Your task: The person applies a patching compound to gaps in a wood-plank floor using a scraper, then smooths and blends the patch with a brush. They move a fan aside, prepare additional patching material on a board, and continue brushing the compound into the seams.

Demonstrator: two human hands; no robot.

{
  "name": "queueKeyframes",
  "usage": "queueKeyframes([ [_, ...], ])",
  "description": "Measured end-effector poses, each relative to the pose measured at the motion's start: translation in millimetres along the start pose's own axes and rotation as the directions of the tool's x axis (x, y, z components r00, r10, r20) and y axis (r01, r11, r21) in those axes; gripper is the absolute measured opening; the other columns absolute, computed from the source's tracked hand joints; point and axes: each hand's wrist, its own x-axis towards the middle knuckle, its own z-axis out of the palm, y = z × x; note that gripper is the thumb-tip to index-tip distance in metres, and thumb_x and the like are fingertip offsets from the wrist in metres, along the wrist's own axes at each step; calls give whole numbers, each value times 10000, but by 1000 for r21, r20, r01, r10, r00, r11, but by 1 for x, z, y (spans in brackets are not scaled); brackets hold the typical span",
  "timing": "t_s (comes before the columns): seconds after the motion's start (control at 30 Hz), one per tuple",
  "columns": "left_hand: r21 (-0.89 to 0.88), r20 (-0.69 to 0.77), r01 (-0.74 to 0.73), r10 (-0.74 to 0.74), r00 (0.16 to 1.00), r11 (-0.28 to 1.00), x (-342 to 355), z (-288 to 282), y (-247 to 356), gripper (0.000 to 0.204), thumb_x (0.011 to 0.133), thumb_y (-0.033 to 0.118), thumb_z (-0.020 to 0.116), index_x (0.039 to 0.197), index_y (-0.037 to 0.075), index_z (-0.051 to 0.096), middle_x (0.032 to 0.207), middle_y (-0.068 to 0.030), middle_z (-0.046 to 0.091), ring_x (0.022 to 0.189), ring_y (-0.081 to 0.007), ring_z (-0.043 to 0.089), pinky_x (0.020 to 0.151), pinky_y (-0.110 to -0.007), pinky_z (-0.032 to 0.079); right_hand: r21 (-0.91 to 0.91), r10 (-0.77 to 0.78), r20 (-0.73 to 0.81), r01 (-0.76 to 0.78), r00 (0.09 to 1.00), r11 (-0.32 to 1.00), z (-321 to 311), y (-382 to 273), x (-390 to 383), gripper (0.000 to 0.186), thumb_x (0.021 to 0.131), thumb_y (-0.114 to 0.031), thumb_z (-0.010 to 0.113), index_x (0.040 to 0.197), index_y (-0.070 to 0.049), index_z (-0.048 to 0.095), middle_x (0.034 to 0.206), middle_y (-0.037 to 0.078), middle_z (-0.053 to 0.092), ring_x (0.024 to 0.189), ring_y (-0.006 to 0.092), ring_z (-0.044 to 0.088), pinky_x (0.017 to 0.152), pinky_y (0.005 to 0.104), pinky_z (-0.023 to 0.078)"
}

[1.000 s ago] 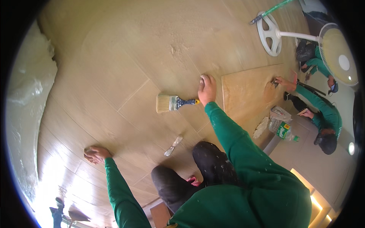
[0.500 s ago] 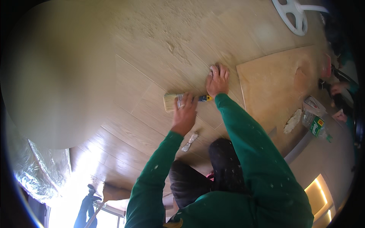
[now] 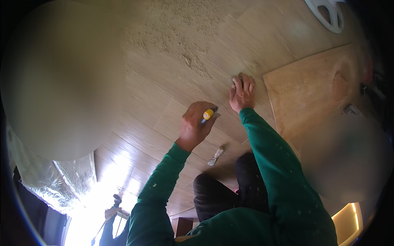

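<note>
Currently, left hand (image 3: 197,125) clasps brush handle (image 3: 208,114); I cannot tell whether right hand (image 3: 243,95) grips.

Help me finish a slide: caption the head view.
Left hand grips a yellow-tipped handle over the floor, right hand beside a tan board.

Smooth, plastic-looking brush handle (image 3: 208,114), wood-grained floor (image 3: 154,100)

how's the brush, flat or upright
The brush is roughly upright in the left hand: its yellow handle end points toward the camera. The hand hides the bristles, so I cannot tell whether they touch the floor.
</note>
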Motion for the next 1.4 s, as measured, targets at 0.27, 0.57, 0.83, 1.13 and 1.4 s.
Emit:
queueKeyframes([
  [0.27,-26,-68,-130,128,989,991,54,-5,-84,269,822,14,861,1038,35,702,999,-97,740,926,-222,723,808,-365,608,-56,15,10,-14,1000,998,-1,4,1,442,872,-165,695,1296,-123,575,1421,153,481,1354,372,403,1236,577,290],
  [0.57,182,-525,1,96,846,983,127,-141,-93,178,898,21,824,1041,4,721,981,-43,722,896,-103,643,836,-278,554,-7,27,20,-27,999,1000,2,4,0,425,894,-169,675,1303,-134,566,1434,154,485,1349,393,426,1233,597,285],
  [0.83,-165,-82,29,-43,996,986,71,-1,-80,250,841,69,864,1037,51,710,1057,-97,742,932,-264,726,833,-351,600,-29,14,5,-14,1000,999,6,-1,-2,431,898,-171,670,1314,-127,565,1420,169,494,1356,397,425,1234,600,288],
  [1.13,-83,-567,29,-71,821,996,166,-111,-102,172,927,70,811,1062,27,714,951,-57,734,843,-115,665,760,-271,573,-41,20,16,-19,1000,999,5,7,-1,450,891,-168,676,1323,-135,552,1426,174,491,1371,394,412,1233,595,297],
  [1.4,-158,-120,160,-179,976,975,98,-47,-123,248,883,47,835,1095,54,707,1061,-51,736,944,-158,698,858,-335,598,-62,28,16,-26,999,998,5,5,-1,482,898,-167,674,1356,-138,524,1430,182,488,1384,408,402,1235,599,291],
])
